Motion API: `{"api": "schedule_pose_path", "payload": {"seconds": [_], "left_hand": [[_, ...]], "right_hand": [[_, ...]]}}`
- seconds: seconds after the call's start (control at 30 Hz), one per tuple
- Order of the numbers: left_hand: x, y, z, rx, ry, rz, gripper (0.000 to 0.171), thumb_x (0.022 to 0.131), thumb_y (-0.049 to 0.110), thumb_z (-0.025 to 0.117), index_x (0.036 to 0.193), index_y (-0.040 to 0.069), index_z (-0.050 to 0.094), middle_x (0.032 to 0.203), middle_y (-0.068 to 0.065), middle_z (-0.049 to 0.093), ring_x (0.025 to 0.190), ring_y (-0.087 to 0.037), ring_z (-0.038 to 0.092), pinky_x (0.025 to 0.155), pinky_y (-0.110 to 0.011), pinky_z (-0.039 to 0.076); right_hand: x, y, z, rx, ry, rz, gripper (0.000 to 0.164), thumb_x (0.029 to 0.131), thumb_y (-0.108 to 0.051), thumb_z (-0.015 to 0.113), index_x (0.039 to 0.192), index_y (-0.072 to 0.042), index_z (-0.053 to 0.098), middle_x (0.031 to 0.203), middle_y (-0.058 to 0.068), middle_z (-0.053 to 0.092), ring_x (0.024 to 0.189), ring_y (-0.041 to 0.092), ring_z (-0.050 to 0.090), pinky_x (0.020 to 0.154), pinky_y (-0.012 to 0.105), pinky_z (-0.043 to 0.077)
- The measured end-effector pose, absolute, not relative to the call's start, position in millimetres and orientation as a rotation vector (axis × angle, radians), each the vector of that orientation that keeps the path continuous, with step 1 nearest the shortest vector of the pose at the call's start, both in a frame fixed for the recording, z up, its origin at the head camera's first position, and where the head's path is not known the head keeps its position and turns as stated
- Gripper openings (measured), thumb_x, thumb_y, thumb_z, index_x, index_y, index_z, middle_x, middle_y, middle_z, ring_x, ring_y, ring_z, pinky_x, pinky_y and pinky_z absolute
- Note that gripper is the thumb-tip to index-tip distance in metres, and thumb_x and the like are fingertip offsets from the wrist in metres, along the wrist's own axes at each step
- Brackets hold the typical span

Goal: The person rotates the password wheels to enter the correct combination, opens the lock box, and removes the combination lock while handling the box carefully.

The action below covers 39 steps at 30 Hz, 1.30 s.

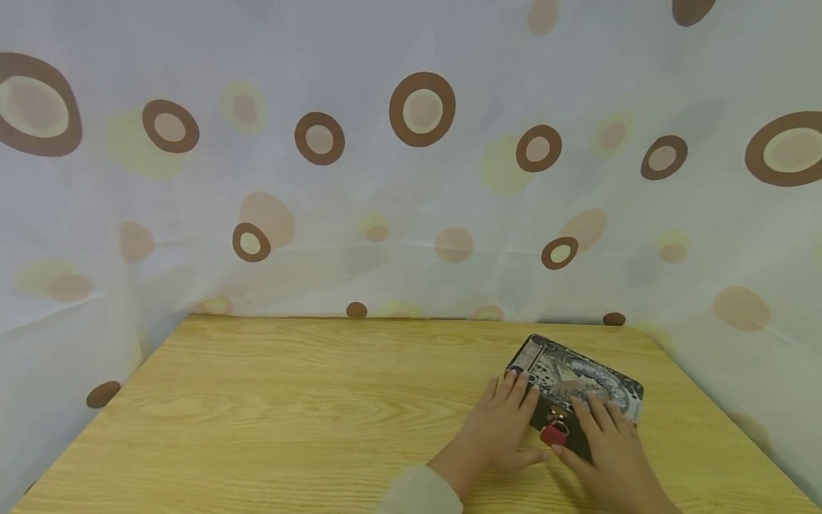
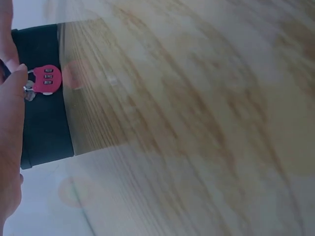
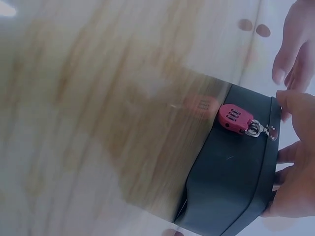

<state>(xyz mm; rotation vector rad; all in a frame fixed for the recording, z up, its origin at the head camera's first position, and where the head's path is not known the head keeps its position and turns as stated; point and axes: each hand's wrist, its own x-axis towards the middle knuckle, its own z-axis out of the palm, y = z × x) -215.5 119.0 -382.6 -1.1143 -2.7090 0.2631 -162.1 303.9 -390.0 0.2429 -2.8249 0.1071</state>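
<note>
A dark box (image 1: 594, 378) with a printed, patterned lid sits at an angle on the right part of the table. From the clasp on its front hangs a small pinkish-red combination padlock (image 1: 554, 433), its number dials facing out in the left wrist view. My left hand (image 1: 497, 432) rests on the lid's front left edge, fingers extended and thumb pointing toward the padlock. On the other side of the lock, my right hand (image 1: 610, 450) lies over the lid's front right edge with straight fingers, its thumb near the padlock. The box's rear side is hidden.
The wood-grain table (image 1: 289, 400) extends left of the box. A white curtain-like sheet (image 1: 385, 178) with brown and yellow circles hangs behind the table and along both sides.
</note>
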Motion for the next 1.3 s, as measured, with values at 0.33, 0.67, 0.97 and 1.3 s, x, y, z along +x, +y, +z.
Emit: {"api": "schedule_pose_path", "payload": {"seconds": [0.33, 0.67, 0.97, 1.3], "left_hand": [[-217.6, 126.3, -389.0, -1.035, -2.721, 0.314, 0.084, 0.084, 0.075, 0.021, 0.149, 0.022, 0.014, 0.156, 0.0, 0.014, 0.144, -0.017, 0.011, 0.117, -0.034, 0.02], [-217.3, 125.8, -387.9, -1.024, -2.749, 0.29, 0.084, 0.084, 0.075, 0.023, 0.149, 0.024, 0.013, 0.156, 0.003, 0.013, 0.144, -0.015, 0.011, 0.117, -0.033, 0.02], [-219.5, 119.6, -384.3, -1.049, -2.779, 0.306, 0.084, 0.084, 0.074, 0.027, 0.15, 0.025, 0.008, 0.157, 0.002, 0.01, 0.145, -0.015, 0.008, 0.118, -0.031, 0.018], [-219.4, 113.9, -385.2, -1.051, -2.768, 0.282, 0.084, 0.085, 0.073, 0.027, 0.15, 0.023, 0.008, 0.156, 0.001, 0.015, 0.144, -0.017, 0.012, 0.118, -0.03, 0.017]], "right_hand": [[-153.2, 295.9, -387.2, 0.166, -2.793, 0.011, 0.075, 0.079, -0.043, 0.068, 0.126, 0.012, 0.048, 0.129, 0.039, 0.043, 0.113, 0.056, 0.042, 0.094, 0.064, 0.037], [-150.7, 292.2, -384.5, 0.137, -2.797, 0.048, 0.072, 0.079, -0.038, 0.07, 0.123, 0.014, 0.049, 0.126, 0.041, 0.044, 0.112, 0.057, 0.044, 0.092, 0.065, 0.038], [-154.7, 290.6, -381.9, 0.169, -2.822, 0.003, 0.072, 0.078, -0.038, 0.071, 0.123, 0.014, 0.049, 0.125, 0.039, 0.046, 0.111, 0.056, 0.045, 0.09, 0.064, 0.039], [-155.9, 286.6, -383.5, 0.204, -2.806, -0.016, 0.072, 0.078, -0.037, 0.072, 0.124, 0.013, 0.047, 0.126, 0.037, 0.046, 0.114, 0.055, 0.044, 0.091, 0.064, 0.039]]}}
